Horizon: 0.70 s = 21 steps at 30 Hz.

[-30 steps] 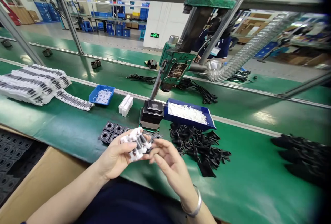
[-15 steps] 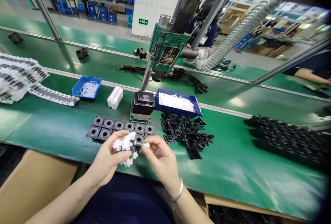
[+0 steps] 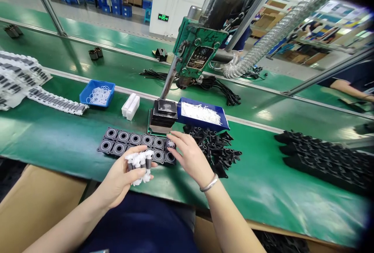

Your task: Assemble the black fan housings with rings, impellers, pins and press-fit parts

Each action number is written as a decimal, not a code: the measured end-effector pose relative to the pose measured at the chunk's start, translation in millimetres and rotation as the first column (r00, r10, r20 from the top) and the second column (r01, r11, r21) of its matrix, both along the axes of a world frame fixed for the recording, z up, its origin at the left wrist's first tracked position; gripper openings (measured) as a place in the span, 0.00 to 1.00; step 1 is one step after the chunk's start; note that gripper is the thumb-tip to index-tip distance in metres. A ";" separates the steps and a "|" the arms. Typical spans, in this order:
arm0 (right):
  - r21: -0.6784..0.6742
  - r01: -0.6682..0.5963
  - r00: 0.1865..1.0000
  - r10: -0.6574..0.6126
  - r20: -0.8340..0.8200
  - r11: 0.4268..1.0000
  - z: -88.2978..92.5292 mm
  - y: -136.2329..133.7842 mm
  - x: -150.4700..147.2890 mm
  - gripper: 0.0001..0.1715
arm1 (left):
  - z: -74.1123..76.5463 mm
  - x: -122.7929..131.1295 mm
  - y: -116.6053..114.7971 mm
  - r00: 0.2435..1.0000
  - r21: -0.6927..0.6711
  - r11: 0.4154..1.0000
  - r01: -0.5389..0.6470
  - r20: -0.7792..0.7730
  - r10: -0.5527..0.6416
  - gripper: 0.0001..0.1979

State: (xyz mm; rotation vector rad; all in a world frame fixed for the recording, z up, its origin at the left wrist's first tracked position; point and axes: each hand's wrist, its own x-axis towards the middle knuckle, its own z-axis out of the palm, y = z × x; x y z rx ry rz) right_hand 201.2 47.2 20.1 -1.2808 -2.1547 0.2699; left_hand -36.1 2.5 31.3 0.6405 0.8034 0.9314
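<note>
My left hand (image 3: 122, 177) is closed around a bundle of small white and dark plastic parts (image 3: 139, 164), held just above the near edge of the green belt. My right hand (image 3: 189, 154) reaches forward with fingers stretched out over the right end of a black tray of ring-shaped sockets (image 3: 137, 145). Its fingertips rest at the last socket, where a small white-tipped part (image 3: 171, 144) sits. A silver bangle (image 3: 209, 183) circles the right wrist.
A green hand press (image 3: 193, 56) with a black block (image 3: 163, 114) stands behind the tray. Beside it are a blue bin of white strips (image 3: 201, 114), a pile of black parts (image 3: 216, 145), a small blue bin (image 3: 97, 94), white blocks (image 3: 130, 107) and stacked strips (image 3: 20, 77). Another person's arm (image 3: 350, 87) shows at right.
My right hand left the bundle and moved forward to the tray's right end, where a part now sits in the last socket. My left hand kept hold of the bundle.
</note>
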 end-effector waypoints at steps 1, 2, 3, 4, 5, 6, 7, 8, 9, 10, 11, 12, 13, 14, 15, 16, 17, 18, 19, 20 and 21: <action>-0.033 -0.025 0.998 0.024 -0.054 0.999 8.1 -2.9 -3.4 0.20 | 0.6 0.3 0.3 1.000 0.005 1.000 0.004 -0.017 -0.004 0.32; -0.081 -0.069 0.990 0.058 -0.125 0.994 15.8 -6.4 -7.7 0.22 | 0.7 0.7 0.6 0.999 0.011 1.000 0.012 -0.040 -0.012 0.34; -0.136 -0.136 0.974 0.107 -0.201 0.981 22.3 -10.3 -12.8 0.23 | 0.2 1.0 0.7 0.997 0.024 0.999 0.024 -0.069 -0.022 0.37; -0.191 -0.214 0.950 0.159 -0.268 0.958 26.9 -14.5 -18.7 0.24 | -0.9 1.2 0.6 0.994 0.047 0.998 0.044 -0.104 -0.038 0.39; -0.235 -0.280 0.925 0.196 -0.324 0.931 29.1 -18.9 -24.9 0.23 | -2.7 1.3 0.1 0.988 0.080 0.994 0.068 -0.145 -0.056 0.39; -0.264 -0.316 0.905 0.207 -0.371 0.911 29.0 -23.4 -31.2 0.21 | -4.9 1.2 -0.7 0.979 0.116 0.989 0.095 -0.189 -0.072 0.39; -0.280 -0.325 0.891 0.193 -0.412 0.903 26.8 -28.0 -37.0 0.19 | -7.5 1.0 -1.7 0.969 0.146 0.982 0.124 -0.232 -0.088 0.39; -0.289 -0.316 0.877 0.162 -0.452 0.904 23.2 -32.5 -41.8 0.17 | -10.0 0.8 -2.8 0.957 0.167 0.974 0.152 -0.270 -0.103 0.38; -0.296 -0.298 0.861 0.122 -0.493 0.907 18.9 -36.7 -45.1 0.16 | -12.3 0.5 -4.0 0.947 0.178 0.968 0.176 -0.300 -0.117 0.36; -0.303 -0.282 0.842 0.084 -0.533 0.910 14.6 -40.5 -46.7 0.14 | -14.1 0.2 -5.0 0.940 0.181 0.964 0.193 -0.317 -0.129 0.34; -0.309 -0.270 0.818 0.047 -0.573 0.912 10.9 -43.6 -46.3 0.13 | -15.5 0.0 -5.8 0.936 0.180 0.962 0.205 -0.323 -0.139 0.32; -0.316 -0.255 0.791 0.009 -0.612 0.914 8.2 -45.7 -43.9 0.11 | -16.2 -0.2 -6.3 0.936 0.174 0.961 0.216 -0.318 -0.153 0.29; -0.320 -0.222 0.762 -0.041 -0.647 0.921 6.5 -46.6 -39.7 0.10 | -16.5 -0.3 -6.4 0.937 0.164 0.960 0.225 -0.306 -0.167 0.27; -0.319 -0.165 0.736 -0.100 -0.670 0.933 5.6 -46.2 -34.1 0.09 | -16.4 -0.4 -6.2 0.942 0.149 0.963 0.226 -0.287 -0.177 0.26; -0.313 -0.087 0.723 -0.156 -0.673 0.946 5.1 -44.7 -27.4 0.09 | -15.9 -0.4 -5.7 0.947 0.127 0.967 0.221 -0.264 -0.182 0.25; -0.296 0.001 0.732 -0.203 -0.651 0.955 4.5 -42.3 -20.3 0.10 | -15.2 -0.6 -4.9 0.954 0.104 0.972 0.209 -0.242 -0.179 0.24; -0.266 0.086 0.763 -0.235 -0.602 0.960 3.2 -39.4 -13.4 0.11 | -14.5 -0.7 -3.9 0.962 0.085 0.978 0.189 -0.218 -0.167 0.24; -0.224 0.150 0.810 -0.250 -0.531 0.963 1.1 -36.6 -7.4 0.11 | -13.6 -1.0 -2.9 0.970 0.074 0.984 0.162 -0.195 -0.145 0.24; -0.179 0.185 0.858 -0.248 -0.451 0.966 -2.2 -34.0 -2.7 0.11 | -12.7 -1.2 -1.9 0.977 0.069 0.988 0.137 -0.175 -0.123 0.23; -0.138 0.192 0.898 -0.230 -0.375 0.972 -6.3 -32.0 0.5 0.11 | -11.8 -1.4 -1.0 0.982 0.065 0.991 0.118 -0.157 -0.107 0.23; -0.102 0.184 0.927 -0.207 -0.314 0.978 -10.9 -30.8 2.3 0.11 | -10.8 -1.6 -0.2 0.986 0.061 0.993 0.104 -0.140 -0.095 0.22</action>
